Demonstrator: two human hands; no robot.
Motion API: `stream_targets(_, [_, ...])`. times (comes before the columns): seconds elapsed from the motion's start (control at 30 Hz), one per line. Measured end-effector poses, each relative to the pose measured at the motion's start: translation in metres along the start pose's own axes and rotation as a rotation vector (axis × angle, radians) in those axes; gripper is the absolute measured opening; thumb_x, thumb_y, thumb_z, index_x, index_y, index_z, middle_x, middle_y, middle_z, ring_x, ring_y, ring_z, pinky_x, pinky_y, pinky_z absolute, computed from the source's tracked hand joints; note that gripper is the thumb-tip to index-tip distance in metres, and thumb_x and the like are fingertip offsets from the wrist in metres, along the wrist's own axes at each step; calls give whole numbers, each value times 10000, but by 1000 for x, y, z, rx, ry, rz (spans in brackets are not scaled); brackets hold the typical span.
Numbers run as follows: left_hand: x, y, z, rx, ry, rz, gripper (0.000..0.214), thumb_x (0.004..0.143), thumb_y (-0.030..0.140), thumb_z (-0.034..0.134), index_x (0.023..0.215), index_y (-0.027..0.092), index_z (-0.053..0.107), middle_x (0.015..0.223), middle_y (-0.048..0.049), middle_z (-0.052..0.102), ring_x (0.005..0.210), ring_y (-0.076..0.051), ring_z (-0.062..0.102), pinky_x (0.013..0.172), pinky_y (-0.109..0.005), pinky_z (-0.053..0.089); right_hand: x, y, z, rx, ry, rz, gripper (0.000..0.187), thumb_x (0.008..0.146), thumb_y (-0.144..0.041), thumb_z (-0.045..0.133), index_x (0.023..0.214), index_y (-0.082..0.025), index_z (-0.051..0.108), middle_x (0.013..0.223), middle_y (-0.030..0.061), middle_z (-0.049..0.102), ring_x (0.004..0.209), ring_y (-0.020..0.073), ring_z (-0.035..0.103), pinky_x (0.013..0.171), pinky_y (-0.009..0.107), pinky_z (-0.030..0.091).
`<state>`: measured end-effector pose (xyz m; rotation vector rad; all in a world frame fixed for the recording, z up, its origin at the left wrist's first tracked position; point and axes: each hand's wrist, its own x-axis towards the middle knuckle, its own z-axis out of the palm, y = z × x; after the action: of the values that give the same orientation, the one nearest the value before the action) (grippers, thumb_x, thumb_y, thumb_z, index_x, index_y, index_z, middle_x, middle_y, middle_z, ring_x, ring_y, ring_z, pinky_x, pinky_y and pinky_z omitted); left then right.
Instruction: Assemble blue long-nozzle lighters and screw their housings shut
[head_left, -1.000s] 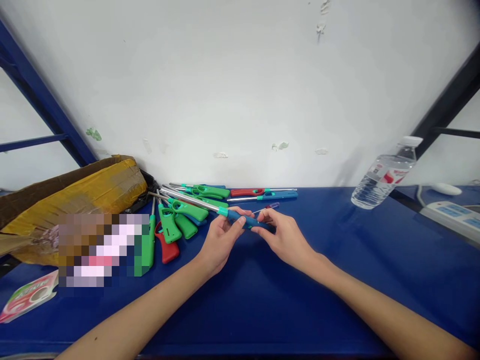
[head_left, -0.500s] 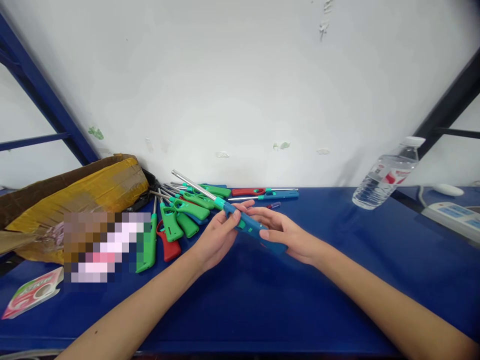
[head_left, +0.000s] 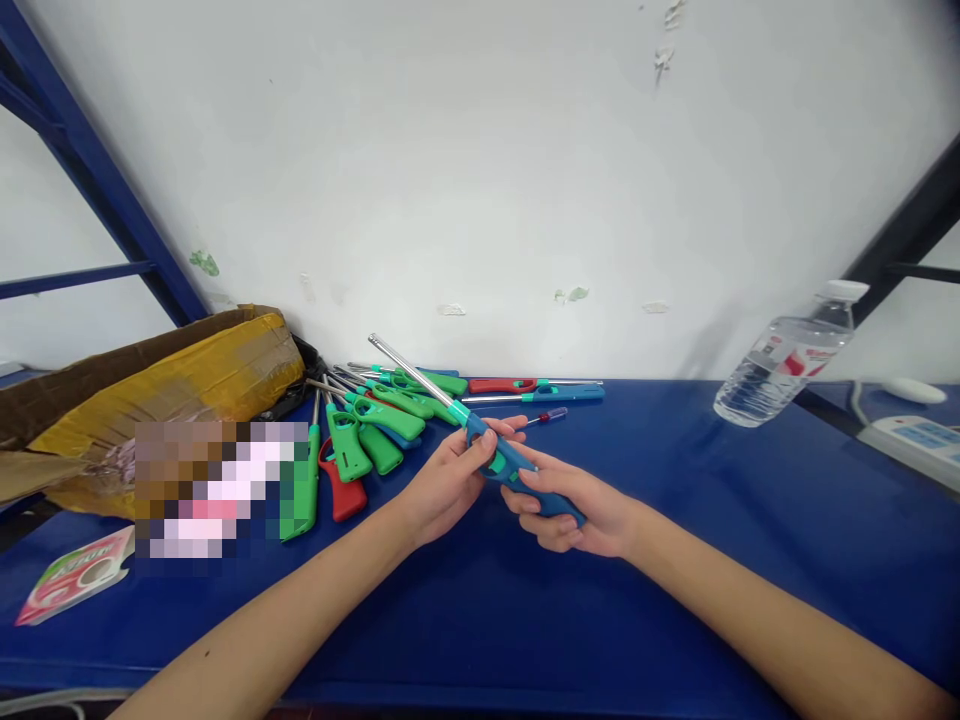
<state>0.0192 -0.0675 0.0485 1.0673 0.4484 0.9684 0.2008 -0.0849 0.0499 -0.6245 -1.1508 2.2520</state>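
Note:
A long-necked blue gas lighter (head_left: 551, 497) with a teal collar and a metal tube is held between both hands above the desk, its tube tilted up to the left. My left hand (head_left: 451, 483) grips it around the trigger guard, thumb on top. Wrapped round the rear of the handle is my right hand (head_left: 581, 505), thumb resting along its upper side. Just behind the hands lies a small screwdriver (head_left: 553, 414) with a purple handle, its shaft partly hidden by my left fingers.
Several green, red and blue lighters (head_left: 349, 445) lie heaped at left. Beside them are an open cardboard box (head_left: 180, 385) with yellow tape and a printed packet (head_left: 75, 578). A water bottle (head_left: 787, 355) and a power strip (head_left: 919, 445) sit at right on the blue desk (head_left: 465, 620).
My right hand has shifted its hold, with its fingers now curled under the lighter's handle. The lighter has turned slightly and more of the screwdriver shows. The view has shifted a little.

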Motion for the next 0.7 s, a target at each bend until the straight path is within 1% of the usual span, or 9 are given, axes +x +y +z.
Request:
stream_targets(0.13, [1,-1,-1,7,8,-10,333,814,472,711,1024,214,710,1377,-84,549,1310,-309,444,1066,-442,365,1,1,1,5,-9,13,549,904,-369,597,1398,-415,363,679,-74,427,381,9,247,355,119,179])
stream_targets(0.3, [2,-2,-1,-23,36,-16,280,810,449,723,944,204,705,1334,-81,582,1276,-289,474,1065,-432,357,3,1,1,-14,-1,1,541,894,-399,603,1382,-396,369,672,-80,417,373,11,235,346,121,167])
stream_targets(0.5, [1,0,1,-35,54,-24,274,797,439,737,935,204,701,1297,-81,605,1239,-281,499,1046,-422,377,4,3,5,-32,1,-2,480,891,-408,603,1323,-375,397,654,-93,408,363,11,210,327,121,155])
stream_targets(0.6, [2,0,1,-28,56,-15,291,802,449,729,944,196,705,1299,-86,603,1236,-285,501,1059,-431,366,5,5,8,-22,19,-14,409,885,-408,611,1249,-351,434,642,-99,403,362,10,207,328,121,150])
stream_targets(0.7, [3,-2,1,-26,56,-6,306,815,458,713,963,191,707,1307,-90,599,1237,-285,498,1068,-433,354,6,8,12,-11,66,-23,285,884,-422,614,1103,-306,471,626,-101,392,360,9,198,325,120,142])
